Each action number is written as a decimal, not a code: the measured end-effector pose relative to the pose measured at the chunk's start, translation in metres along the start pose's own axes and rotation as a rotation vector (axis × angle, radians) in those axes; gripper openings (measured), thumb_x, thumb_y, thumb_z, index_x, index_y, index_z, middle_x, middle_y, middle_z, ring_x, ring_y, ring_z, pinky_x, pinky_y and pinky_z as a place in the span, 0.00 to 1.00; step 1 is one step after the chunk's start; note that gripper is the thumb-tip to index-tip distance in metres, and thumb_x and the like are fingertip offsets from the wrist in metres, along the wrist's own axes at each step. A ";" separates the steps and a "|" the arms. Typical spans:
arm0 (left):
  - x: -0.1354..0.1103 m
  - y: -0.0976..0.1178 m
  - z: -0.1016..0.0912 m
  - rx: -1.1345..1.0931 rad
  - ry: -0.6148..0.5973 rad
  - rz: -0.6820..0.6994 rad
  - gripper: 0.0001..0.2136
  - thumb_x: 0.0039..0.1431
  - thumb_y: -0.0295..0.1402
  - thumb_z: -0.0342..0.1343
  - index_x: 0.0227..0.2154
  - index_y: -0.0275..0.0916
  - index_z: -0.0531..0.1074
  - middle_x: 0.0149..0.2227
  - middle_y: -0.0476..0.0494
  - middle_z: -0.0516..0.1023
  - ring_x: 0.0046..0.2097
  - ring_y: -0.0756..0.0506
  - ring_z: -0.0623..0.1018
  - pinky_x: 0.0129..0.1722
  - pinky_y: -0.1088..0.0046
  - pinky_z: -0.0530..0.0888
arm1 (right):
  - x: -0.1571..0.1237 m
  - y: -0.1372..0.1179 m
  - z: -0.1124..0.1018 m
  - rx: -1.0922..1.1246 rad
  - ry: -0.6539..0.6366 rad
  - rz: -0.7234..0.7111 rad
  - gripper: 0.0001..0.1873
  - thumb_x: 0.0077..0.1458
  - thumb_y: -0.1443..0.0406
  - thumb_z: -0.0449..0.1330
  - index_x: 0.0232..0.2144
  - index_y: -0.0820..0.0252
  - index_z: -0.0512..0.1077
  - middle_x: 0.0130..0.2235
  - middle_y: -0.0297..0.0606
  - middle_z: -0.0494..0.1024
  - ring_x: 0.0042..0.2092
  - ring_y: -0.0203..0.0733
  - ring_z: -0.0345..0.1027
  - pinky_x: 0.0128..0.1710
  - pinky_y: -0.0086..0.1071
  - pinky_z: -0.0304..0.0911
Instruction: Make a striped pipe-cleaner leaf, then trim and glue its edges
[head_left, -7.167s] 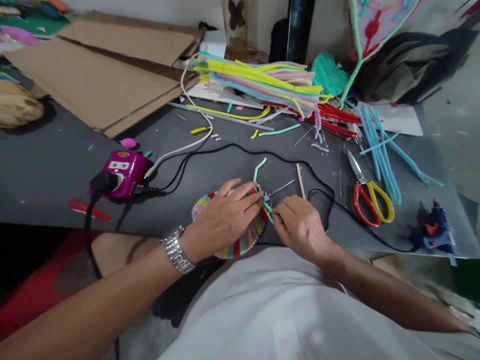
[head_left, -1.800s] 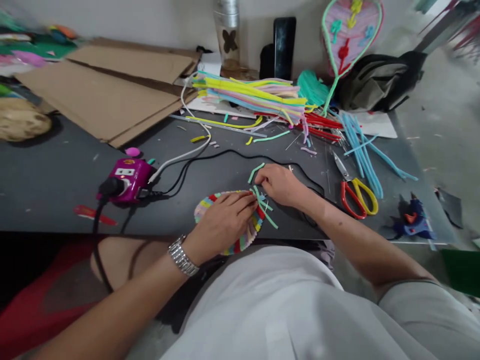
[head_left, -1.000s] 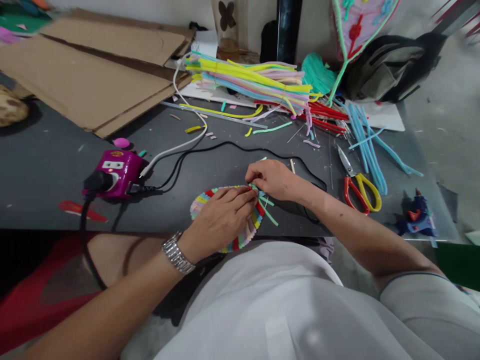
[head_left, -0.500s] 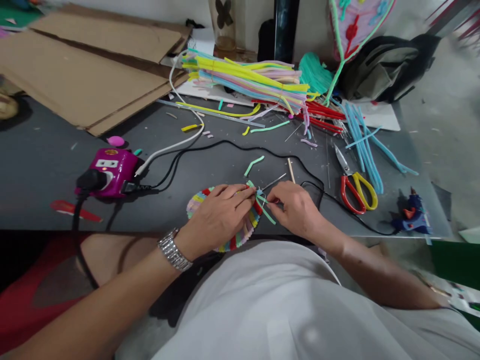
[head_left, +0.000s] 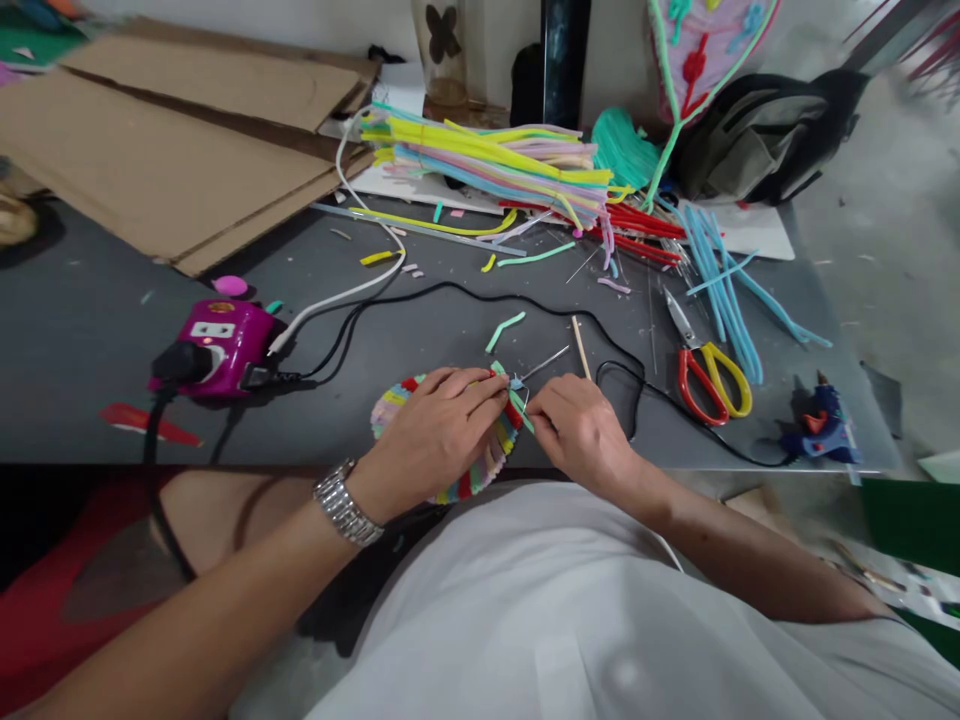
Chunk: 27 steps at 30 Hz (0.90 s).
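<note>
- Dark grey tabletop (head_left: pixel 90 330) fills the middle of the frame, strewn with craft scraps, with a pale wall along the top edge.
- Flat brown cardboard sheets (head_left: pixel 187 150) lie stacked in the upper left.
- White cloth garment (head_left: pixel 540 620) covers the lower centre, at the table's near edge.
- Black fabric bag (head_left: pixel 765 140) slumps in the upper right.
- A thick bundle of pastel yellow, pink and blue pipe cleaners (head_left: pixel 495 165) lies across the upper centre, with loose light-blue pipe cleaners (head_left: pixel 720 280) to its right.
- The left hand (head_left: pixel 435 435), with a silver metal wristwatch (head_left: pixel 345 503) on its wrist, lies palm-down just below centre. Its fingers are straight and close together, pressing flat on the disc, tips at the right rim.
- The right hand (head_left: pixel 581 435) sits just right of it, fingers curled, thumb and forefinger pinching the green piece.
- The round flat disc of multicoloured pipe-cleaner stripes (head_left: pixel 390 410) rests on the table's near edge, mostly hidden under the left hand.
- A magenta plastic power strip (head_left: pixel 217 345) sits centre left, a black cable (head_left: pixel 450 290) running from it.
- Red-and-yellow-handled scissors (head_left: pixel 705 370) lie right of centre, well apart from both hands.
- A small blue glue gun (head_left: pixel 821 430) lies at the right edge.
- The short mint-green pipe-cleaner piece (head_left: pixel 520 408) juts from the disc's right rim, between the two hands.
- A thin metal wire (head_left: pixel 546 362) slants up from that spot.
- A thin wooden stick (head_left: pixel 579 345) lies just beyond it.
</note>
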<state>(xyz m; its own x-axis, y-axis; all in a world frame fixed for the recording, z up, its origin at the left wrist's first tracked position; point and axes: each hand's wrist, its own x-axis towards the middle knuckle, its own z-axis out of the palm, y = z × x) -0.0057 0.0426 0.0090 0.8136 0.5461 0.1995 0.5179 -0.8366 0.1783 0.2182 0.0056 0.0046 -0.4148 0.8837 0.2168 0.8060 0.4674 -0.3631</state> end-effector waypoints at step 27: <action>-0.001 0.003 0.002 0.043 0.039 -0.010 0.16 0.71 0.29 0.50 0.57 0.32 0.72 0.61 0.37 0.76 0.60 0.37 0.74 0.55 0.55 0.70 | 0.007 -0.001 0.002 -0.228 0.046 0.063 0.10 0.57 0.73 0.55 0.25 0.58 0.69 0.28 0.39 0.73 0.32 0.43 0.60 0.34 0.37 0.49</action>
<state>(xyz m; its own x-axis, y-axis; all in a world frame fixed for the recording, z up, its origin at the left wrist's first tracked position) -0.0042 0.0398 0.0079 0.7981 0.5546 0.2354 0.5371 -0.8320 0.1389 0.2130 0.0115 0.0046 -0.3451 0.9064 0.2437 0.9064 0.3892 -0.1641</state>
